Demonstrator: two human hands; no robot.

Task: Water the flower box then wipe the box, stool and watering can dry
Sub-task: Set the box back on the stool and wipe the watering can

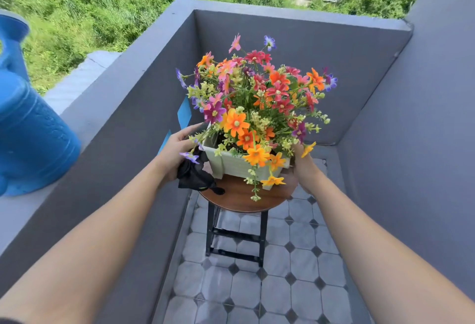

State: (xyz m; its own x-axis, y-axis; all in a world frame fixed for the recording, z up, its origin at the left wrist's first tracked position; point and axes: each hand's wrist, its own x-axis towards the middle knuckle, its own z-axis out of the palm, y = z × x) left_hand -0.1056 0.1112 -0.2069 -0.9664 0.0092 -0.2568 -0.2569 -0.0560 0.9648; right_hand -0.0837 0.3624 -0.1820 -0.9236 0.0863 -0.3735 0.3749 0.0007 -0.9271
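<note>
Two bare forearms reach forward from the near edge. Left hand (177,150) presses a crumpled black cloth (194,173) against the left side of the white slatted flower box (232,163), fingers curled around the cloth. Right hand (304,167) cups the box's right side, its fingers hidden behind flowers, so their grip cannot be told. Box stands on a round wooden stool (239,196) with black legs. Blue plastic watering can (30,128) rests on the grey parapet ledge (15,210), far left.
</note>
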